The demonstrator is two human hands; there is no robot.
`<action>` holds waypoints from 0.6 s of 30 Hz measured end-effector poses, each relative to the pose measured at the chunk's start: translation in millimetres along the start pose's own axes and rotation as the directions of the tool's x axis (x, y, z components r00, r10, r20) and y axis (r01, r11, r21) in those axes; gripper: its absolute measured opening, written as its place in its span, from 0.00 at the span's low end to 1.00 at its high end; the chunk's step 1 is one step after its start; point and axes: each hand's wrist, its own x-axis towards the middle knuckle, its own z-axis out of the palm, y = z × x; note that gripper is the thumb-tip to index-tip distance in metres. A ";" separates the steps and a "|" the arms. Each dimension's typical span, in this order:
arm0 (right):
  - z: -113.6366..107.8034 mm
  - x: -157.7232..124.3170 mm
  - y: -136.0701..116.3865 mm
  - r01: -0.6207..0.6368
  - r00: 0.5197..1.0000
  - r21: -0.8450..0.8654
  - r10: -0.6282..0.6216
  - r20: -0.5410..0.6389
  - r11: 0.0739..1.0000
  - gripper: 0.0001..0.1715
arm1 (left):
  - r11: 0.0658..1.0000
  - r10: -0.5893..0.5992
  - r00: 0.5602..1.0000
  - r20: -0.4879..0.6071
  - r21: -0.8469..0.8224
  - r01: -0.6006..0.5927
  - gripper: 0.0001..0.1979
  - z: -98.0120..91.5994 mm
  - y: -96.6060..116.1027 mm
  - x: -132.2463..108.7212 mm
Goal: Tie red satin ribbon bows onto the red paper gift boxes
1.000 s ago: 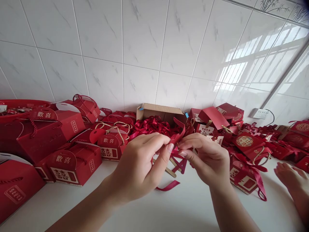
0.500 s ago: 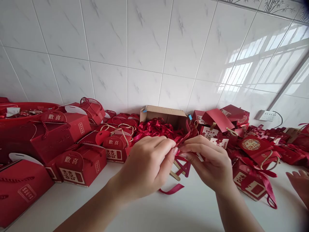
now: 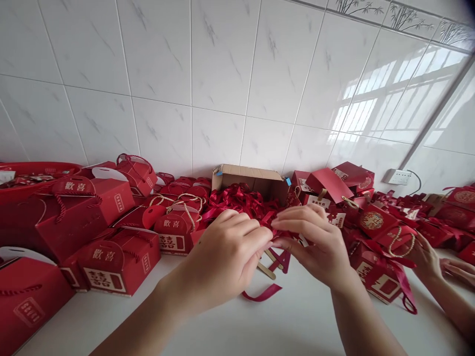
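Observation:
My left hand is closed, its thumb and forefinger pinched together on a red ribbon. Close against it, my right hand pinches the same ribbon with thumb and fingertips, and most of the held part is hidden by the fingers. Below my left hand a curled end of red ribbon shows over the white table; whether it joins the held part I cannot tell. Behind and under my fingers lie flat gold and dark red strips. Just beyond, a cardboard box is heaped with red ribbons.
Red gift boxes with rope handles crowd the left side. On the right are a ribbon-tied gift box and more red boxes. Another person's hand reaches in beside it. A red basin and a power socket stand further back.
My hands stay together, my right fingers now lifted and arched a little more. The other person's hand has moved in to the ribbon-tied box, and a second one shows. The view has shifted slightly.

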 end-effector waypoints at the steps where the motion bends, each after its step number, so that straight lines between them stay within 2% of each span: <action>1: 0.1 -0.3 0.5 0.016 1.000 0.036 -0.016 0.019 0.999 0.12 | 1.000 0.006 1.000 0.002 -0.012 -0.006 0.10 -0.8 -0.7 -0.2; 3: 0.6 -0.6 0.9 0.047 0.999 0.100 -0.048 0.007 0.994 0.09 | 0.999 0.009 1.000 -0.004 -0.053 -0.009 0.10 -3.9 -1.8 -0.8; 8: -0.8 -1.6 -0.9 0.154 0.988 0.201 -0.156 -0.004 0.967 0.09 | 0.968 -0.024 1.000 -0.012 -0.248 0.020 0.09 -12.9 -2.7 -1.8; 14: 1.0 -4.2 0.9 0.212 0.976 0.268 -0.220 -0.003 0.940 0.08 | 0.950 -0.010 1.000 0.014 -0.312 0.013 0.05 -10.8 -2.1 -1.8; 18: 4.0 -3.4 0.6 0.229 0.973 0.277 -0.231 -0.028 0.933 0.07 | 0.933 -0.097 0.990 0.104 -0.336 0.126 0.05 -10.3 -2.0 -4.7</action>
